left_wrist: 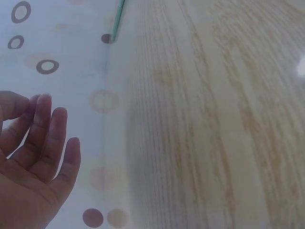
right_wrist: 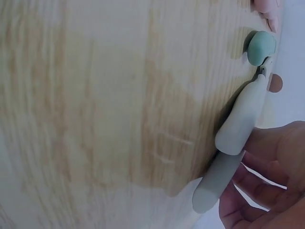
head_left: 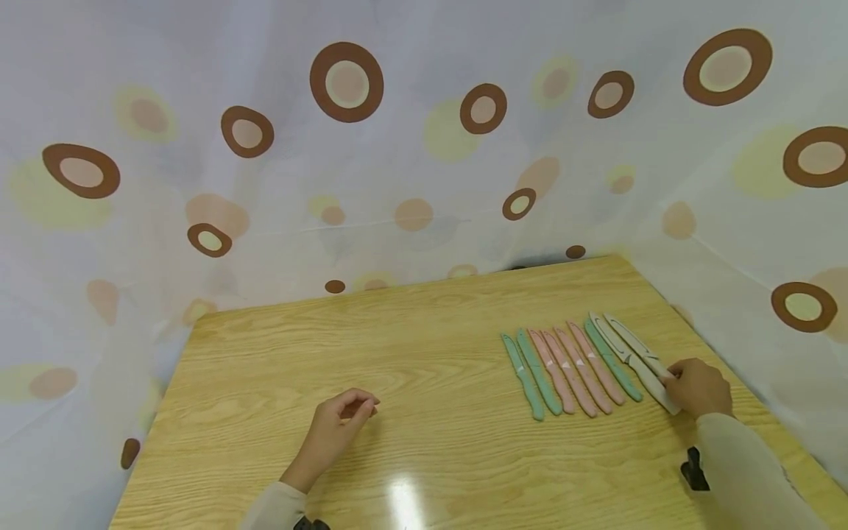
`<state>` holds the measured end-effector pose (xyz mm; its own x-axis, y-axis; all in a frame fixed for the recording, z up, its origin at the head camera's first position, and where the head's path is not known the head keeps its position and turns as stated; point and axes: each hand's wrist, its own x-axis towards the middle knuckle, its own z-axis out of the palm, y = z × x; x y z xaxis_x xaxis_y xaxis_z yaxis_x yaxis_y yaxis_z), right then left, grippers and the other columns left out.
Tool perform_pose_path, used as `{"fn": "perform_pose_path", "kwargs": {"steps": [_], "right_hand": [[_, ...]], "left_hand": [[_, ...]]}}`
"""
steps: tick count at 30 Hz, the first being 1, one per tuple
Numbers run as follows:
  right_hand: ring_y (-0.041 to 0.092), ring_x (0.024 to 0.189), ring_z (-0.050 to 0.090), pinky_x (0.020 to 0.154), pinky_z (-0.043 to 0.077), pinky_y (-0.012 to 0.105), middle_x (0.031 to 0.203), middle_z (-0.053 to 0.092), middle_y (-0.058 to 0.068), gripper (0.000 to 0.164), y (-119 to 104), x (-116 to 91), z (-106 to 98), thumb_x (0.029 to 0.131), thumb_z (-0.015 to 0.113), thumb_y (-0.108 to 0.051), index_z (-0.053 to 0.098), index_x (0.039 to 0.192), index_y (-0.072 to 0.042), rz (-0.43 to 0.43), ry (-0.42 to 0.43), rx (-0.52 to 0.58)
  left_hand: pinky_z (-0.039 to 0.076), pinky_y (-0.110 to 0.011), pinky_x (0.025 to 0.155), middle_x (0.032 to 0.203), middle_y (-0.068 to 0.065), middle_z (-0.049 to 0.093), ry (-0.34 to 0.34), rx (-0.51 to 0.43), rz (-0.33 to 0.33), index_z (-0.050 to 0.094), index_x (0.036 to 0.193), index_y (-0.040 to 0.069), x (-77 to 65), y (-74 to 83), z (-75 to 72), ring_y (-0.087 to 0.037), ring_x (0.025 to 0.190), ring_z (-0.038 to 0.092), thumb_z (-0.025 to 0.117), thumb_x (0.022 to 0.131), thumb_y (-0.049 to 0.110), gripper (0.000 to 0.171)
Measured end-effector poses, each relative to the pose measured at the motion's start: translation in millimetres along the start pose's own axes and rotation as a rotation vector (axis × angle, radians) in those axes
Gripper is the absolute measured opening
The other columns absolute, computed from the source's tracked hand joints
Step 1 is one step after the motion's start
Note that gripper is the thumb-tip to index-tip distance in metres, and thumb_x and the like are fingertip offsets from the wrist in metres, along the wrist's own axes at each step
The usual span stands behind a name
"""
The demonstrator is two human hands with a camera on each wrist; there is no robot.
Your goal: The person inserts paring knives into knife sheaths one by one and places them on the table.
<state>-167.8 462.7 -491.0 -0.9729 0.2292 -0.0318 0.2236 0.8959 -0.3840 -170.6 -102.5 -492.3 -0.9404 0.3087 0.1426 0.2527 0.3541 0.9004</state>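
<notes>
At the right end of a row of knives, my right hand [head_left: 702, 386] pinches the handle of the outermost white knife [head_left: 632, 340]. Close beside it lies a second white knife [head_left: 656, 383]; in the right wrist view its handle [right_wrist: 240, 117] is next to my thumb, and the held handle [right_wrist: 217, 181] sits at my fingers. Left of these come a green knife [head_left: 612, 361], several pink knives [head_left: 583, 368] and two more green knives [head_left: 523, 375], side by side, blades pointing away. My left hand [head_left: 334, 427] hovers over the table's left half, fingers loosely curled, holding nothing.
The wood-grain table [head_left: 298, 353] is bordered behind and at the sides by a pale cloth [head_left: 411, 147] printed with brown and yellow spots. A bright reflection lies near the front. A black wrist strap part [head_left: 694, 471] shows by the right sleeve.
</notes>
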Motion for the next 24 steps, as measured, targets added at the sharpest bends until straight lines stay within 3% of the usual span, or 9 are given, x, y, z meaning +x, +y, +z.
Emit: {"fn": "perform_pose_path", "kwargs": {"steps": [9,11,13,17,20,24], "right_hand": [[0.039,0.068,0.061,0.054,0.049,0.048,0.089,0.064,0.031,0.034,0,3,2,0.091,0.059,-0.013,0.06,0.104,0.018,-0.008,0.0,0.006],[0.041,0.071,0.061,0.055,0.049,0.05,0.091,0.064,0.033,0.035,1,2,4,0.092,0.058,-0.015,0.061,0.104,0.018,-0.014,0.042,0.028],[0.041,0.07,0.061,0.054,0.049,0.048,0.092,0.063,0.034,0.035,0,1,6,0.094,0.056,-0.016,0.061,0.104,0.017,-0.036,0.105,0.054],[0.036,0.067,0.062,0.051,0.048,0.044,0.088,0.065,0.029,0.027,-18,0,9,0.095,0.056,-0.012,0.064,0.101,0.014,-0.125,0.247,0.109],[0.035,0.071,0.063,0.057,0.05,0.046,0.085,0.067,0.024,0.02,-54,-1,14,0.093,0.059,-0.008,0.066,0.099,0.01,-0.239,0.274,0.136],[0.039,0.083,0.065,0.07,0.053,0.053,0.094,0.068,0.023,0.017,-118,-8,29,0.092,0.062,-0.007,0.067,0.101,0.007,-0.401,0.221,0.138]], "left_hand": [[0.053,-0.021,0.077,0.096,-0.013,0.069,-0.022,0.005,0.01,0.066,0.101,0.0,-2.3,-3.0,-0.9,-0.028,0.09,0.066,0.055,0.099,0.017,0.02],[0.053,-0.022,0.076,0.094,-0.011,0.068,-0.035,0.043,0.017,0.065,0.098,0.001,-2.4,-3.7,-0.4,-0.022,0.087,0.065,0.055,0.099,0.015,0.017],[0.053,-0.023,0.074,0.091,-0.008,0.067,-0.035,0.122,0.04,0.065,0.095,0.003,-3.7,-2.8,1.0,-0.016,0.084,0.063,0.055,0.098,0.012,0.013],[0.052,-0.02,0.068,0.082,0.006,0.062,0.019,0.377,0.149,0.064,0.087,0.01,-7.2,7.9,3.4,-0.005,0.077,0.056,0.06,0.093,0.007,0.008],[0.046,-0.015,0.057,0.075,0.011,0.055,0.109,0.563,0.271,0.063,0.082,0.011,-5.9,16.1,0.9,-0.001,0.066,0.048,0.064,0.086,0.004,0.009],[0.041,-0.012,0.048,0.073,0.004,0.057,0.232,0.747,0.44,0.064,0.081,0.008,2.6,21.1,-6.4,-0.004,0.059,0.047,0.069,0.082,0.002,0.008]]}}
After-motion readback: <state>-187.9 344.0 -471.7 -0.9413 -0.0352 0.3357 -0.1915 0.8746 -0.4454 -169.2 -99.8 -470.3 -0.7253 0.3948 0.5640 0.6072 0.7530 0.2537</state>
